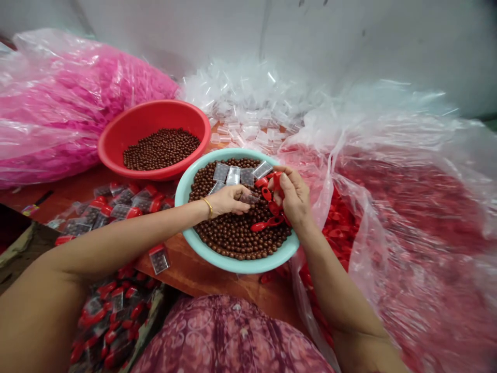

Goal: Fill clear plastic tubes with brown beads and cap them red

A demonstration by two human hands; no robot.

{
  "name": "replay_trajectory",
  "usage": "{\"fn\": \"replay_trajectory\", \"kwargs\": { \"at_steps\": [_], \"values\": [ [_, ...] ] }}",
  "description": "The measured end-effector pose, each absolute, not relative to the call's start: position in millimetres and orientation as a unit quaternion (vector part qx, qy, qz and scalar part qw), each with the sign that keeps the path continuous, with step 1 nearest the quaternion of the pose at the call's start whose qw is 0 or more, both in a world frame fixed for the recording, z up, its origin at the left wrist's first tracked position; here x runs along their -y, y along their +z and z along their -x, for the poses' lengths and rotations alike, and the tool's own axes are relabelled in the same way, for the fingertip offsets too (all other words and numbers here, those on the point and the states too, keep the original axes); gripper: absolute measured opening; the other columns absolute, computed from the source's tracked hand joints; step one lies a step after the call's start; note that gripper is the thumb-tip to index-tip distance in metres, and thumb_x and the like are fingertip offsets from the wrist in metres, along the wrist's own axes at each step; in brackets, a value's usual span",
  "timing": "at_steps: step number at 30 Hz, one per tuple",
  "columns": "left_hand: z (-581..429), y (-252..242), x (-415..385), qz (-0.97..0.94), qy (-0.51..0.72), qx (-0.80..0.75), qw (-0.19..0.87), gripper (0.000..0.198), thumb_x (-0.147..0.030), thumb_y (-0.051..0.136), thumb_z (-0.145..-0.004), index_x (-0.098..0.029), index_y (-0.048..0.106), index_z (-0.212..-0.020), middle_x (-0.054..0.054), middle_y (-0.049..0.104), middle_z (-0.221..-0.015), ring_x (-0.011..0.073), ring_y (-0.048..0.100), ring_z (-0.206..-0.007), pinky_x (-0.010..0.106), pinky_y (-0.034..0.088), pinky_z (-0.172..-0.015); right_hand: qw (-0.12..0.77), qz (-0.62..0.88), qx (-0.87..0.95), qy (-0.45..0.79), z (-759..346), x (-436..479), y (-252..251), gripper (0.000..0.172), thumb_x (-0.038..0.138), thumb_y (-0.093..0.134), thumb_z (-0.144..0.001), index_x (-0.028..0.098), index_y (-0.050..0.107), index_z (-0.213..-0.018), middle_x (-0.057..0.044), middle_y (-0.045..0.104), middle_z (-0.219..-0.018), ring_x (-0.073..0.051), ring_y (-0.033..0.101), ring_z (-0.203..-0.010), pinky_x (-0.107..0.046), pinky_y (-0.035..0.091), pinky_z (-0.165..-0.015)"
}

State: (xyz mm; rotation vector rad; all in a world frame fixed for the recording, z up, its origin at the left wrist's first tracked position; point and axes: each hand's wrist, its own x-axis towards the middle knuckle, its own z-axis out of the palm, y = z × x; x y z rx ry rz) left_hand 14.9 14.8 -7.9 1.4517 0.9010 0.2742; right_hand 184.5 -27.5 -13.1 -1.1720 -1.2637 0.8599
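A pale blue basin [240,267] full of small brown balls [233,238] stands in front of me. Over it, my left hand [229,200] pinches a small clear plastic box [249,199] that looks filled with the balls. To its right, my right hand [295,197] has its fingers closed on a red plastic cap [277,181]. Several loose red caps [261,226] lie on the balls beneath that hand. Along the basin's far side rest several clear boxes [233,175], some with dark contents.
Behind left is a red basin [111,147] of brown balls, beside a bag of pink pieces [77,98]. Clear boxes [248,98] are heaped at the back. A bag of red caps [427,217] fills the right. Red-capped boxes [124,199] lie left, more [116,316] below the table edge.
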Motion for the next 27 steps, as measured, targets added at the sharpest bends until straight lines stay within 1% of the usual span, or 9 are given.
{"fn": "replay_trajectory", "kwargs": {
  "at_steps": [3, 7, 10, 12, 16, 19, 22, 25, 27],
  "values": [
    [-5.1, -1.5, -12.0, -0.543, 0.192, -0.336, 0.745, 0.031, -0.008, 0.067, -0.066, -0.014, 0.053, -0.093, 0.001, 0.065, -0.087, 0.0092, 0.061, -0.079, 0.026, 0.047, -0.078, 0.602, 0.473, 0.502, 0.401, -184.6, 26.3, -12.2, 0.022, 0.034, 0.050, -0.081, 0.021, 0.056, -0.098, 0.005, 0.055, -0.065, -0.004, 0.034, -0.037, -0.021, 0.024, -0.036],
    [2.5, -0.3, -7.0, -0.533, 0.252, -0.273, 0.760, 0.036, -0.019, 0.078, -0.060, -0.013, 0.056, -0.088, 0.002, 0.065, -0.086, 0.0110, 0.060, -0.084, 0.030, 0.043, -0.089, 0.580, 0.478, 0.512, 0.415, -181.3, 27.3, -6.8, 0.028, 0.036, 0.058, -0.076, 0.021, 0.058, -0.100, 0.005, 0.057, -0.068, -0.003, 0.036, -0.039, -0.020, 0.024, -0.037],
    [3.2, -2.1, -4.7, -0.536, 0.276, -0.262, 0.753, 0.041, -0.026, 0.080, -0.060, -0.014, 0.055, -0.091, 0.001, 0.063, -0.086, 0.0121, 0.058, -0.083, 0.032, 0.045, -0.087, 0.551, 0.497, 0.494, 0.453, -177.1, 31.3, 4.1, 0.039, 0.045, 0.060, -0.076, 0.019, 0.059, -0.105, 0.006, 0.049, -0.058, -0.004, 0.032, -0.039, -0.020, 0.021, -0.037],
    [2.4, -1.8, -3.8, -0.540, 0.276, -0.245, 0.756, 0.042, -0.028, 0.079, -0.061, -0.014, 0.055, -0.092, 0.000, 0.060, -0.085, 0.0115, 0.057, -0.081, 0.031, 0.048, -0.081, 0.537, 0.508, 0.476, 0.476, -174.2, 34.5, 11.5, 0.041, 0.048, 0.060, -0.074, 0.018, 0.062, -0.103, 0.007, 0.042, -0.054, -0.004, 0.030, -0.040, -0.020, 0.020, -0.037],
    [1.0, 1.5, -2.5, -0.548, 0.247, -0.207, 0.772, 0.038, -0.028, 0.075, -0.066, -0.015, 0.053, -0.093, 0.000, 0.058, -0.085, 0.0103, 0.056, -0.079, 0.027, 0.051, -0.075, 0.506, 0.512, 0.490, 0.491, -169.8, 38.7, 16.4, 0.034, 0.045, 0.058, -0.076, 0.018, 0.066, -0.096, 0.003, 0.048, -0.060, -0.006, 0.037, -0.046, -0.019, 0.028, -0.039],
    [2.3, 2.8, -1.7, -0.585, 0.225, -0.229, 0.745, 0.033, -0.025, 0.069, -0.072, -0.015, 0.050, -0.096, 0.001, 0.059, -0.087, 0.0101, 0.058, -0.077, 0.024, 0.051, -0.070, 0.470, 0.506, 0.583, 0.429, -169.7, 39.7, 13.4, 0.031, 0.042, 0.054, -0.080, 0.020, 0.068, -0.097, 0.002, 0.056, -0.064, -0.010, 0.047, -0.052, -0.023, 0.041, -0.047],
    [4.2, 2.7, -0.7, -0.638, 0.215, -0.262, 0.691, 0.024, -0.026, 0.058, -0.080, -0.014, 0.048, -0.099, 0.000, 0.058, -0.080, 0.0084, 0.055, -0.066, 0.022, 0.048, -0.063, 0.424, 0.501, 0.676, 0.336, -171.8, 41.6, 11.2, 0.033, 0.039, 0.048, -0.086, 0.021, 0.066, -0.107, -0.002, 0.067, -0.080, -0.016, 0.061, -0.072, -0.031, 0.052, -0.067],
    [4.9, 2.2, 0.8, -0.709, 0.252, -0.283, 0.594, 0.020, -0.026, 0.054, -0.080, -0.013, 0.050, -0.094, -0.002, 0.054, -0.076, 0.0095, 0.051, -0.066, 0.024, 0.044, -0.064, 0.394, 0.504, 0.731, 0.237, -171.7, 46.1, 10.3, 0.037, 0.036, 0.043, -0.090, 0.020, 0.062, -0.117, -0.006, 0.069, -0.103, -0.020, 0.065, -0.093, -0.037, 0.051, -0.085],
    [4.8, 2.0, 2.0, -0.756, 0.276, -0.294, 0.516, 0.020, -0.028, 0.057, -0.078, -0.013, 0.052, -0.090, -0.002, 0.053, -0.075, 0.0113, 0.049, -0.069, 0.025, 0.042, -0.066, 0.369, 0.503, 0.762, 0.173, -169.4, 50.5, 8.8, 0.039, 0.034, 0.040, -0.091, 0.020, 0.057, -0.123, -0.008, 0.068, -0.109, -0.021, 0.065, -0.095, -0.036, 0.051, -0.087]
  ]
}}
